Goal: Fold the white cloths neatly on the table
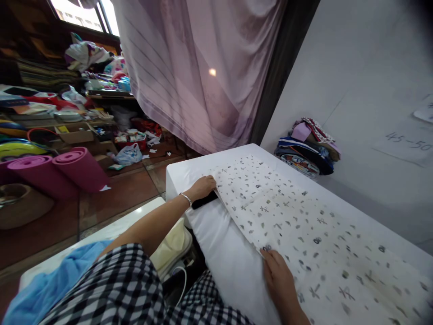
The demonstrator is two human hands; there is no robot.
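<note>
A white fabric sheet (pixel 287 212) with a small grey and dark print lies along the white-covered table (pixel 216 243). At its near left corner, the fingers of my left hand (pixel 203 186) are closed on the edge. Farther along that same edge, my right hand (pixel 279 275) pinches the fabric between thumb and fingers. Under my left wrist, which wears a bracelet, lies a flat black object (pixel 204 201), partly hidden by the hand and the fabric. The sheet looks mostly flat, with slight wrinkles near the middle.
Folded clothes (pixel 307 146) are stacked by the wall at the table's far side. A pink curtain (pixel 209 81) hangs behind. On the left are pink rolled mats (pixel 81 169), a cardboard box (pixel 76 133) and a blue cloth (pixel 57 275) on a white surface.
</note>
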